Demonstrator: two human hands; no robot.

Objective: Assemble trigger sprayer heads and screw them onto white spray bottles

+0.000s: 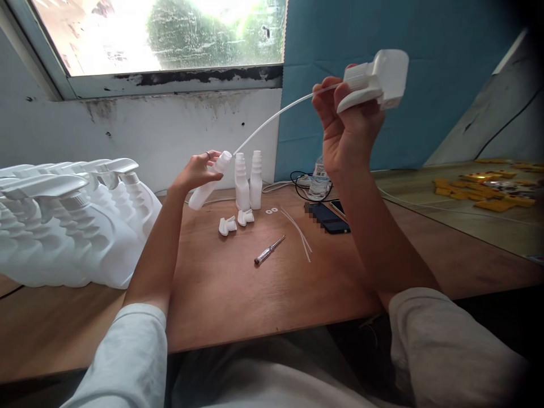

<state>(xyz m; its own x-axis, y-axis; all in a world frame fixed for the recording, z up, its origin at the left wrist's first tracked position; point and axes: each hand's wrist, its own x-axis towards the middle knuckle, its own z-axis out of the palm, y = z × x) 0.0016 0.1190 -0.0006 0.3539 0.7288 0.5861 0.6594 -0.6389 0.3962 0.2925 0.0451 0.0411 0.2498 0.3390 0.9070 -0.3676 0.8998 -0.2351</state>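
Observation:
My left hand (pixel 199 171) is closed around a white plastic bottle (pixel 203 194), tilted with its open neck up and to the right. Raised high at the right, my right hand (pixel 351 127) grips a white spray trigger head (pixel 391 79). From that head a thin white dip tube (pixel 272 117) curves down to the left, its free end close beside the bottle's mouth; whether it touches or enters, I cannot tell. Two more white bottles (pixel 242 184) stand upright behind. Two white trigger heads (pixel 228 226) lie on the table in front of them.
Many capped white spray bottles (pixel 85 226) crowd the left side. On the wooden table (pixel 221 300) lie a screwdriver (pixel 270 250), two white washers (pixel 272 210), loose tubes (pixel 301 235) and a phone (pixel 327 218). A clear bottle (pixel 319 180), cables and yellow packets (pixel 484 190) are farther right.

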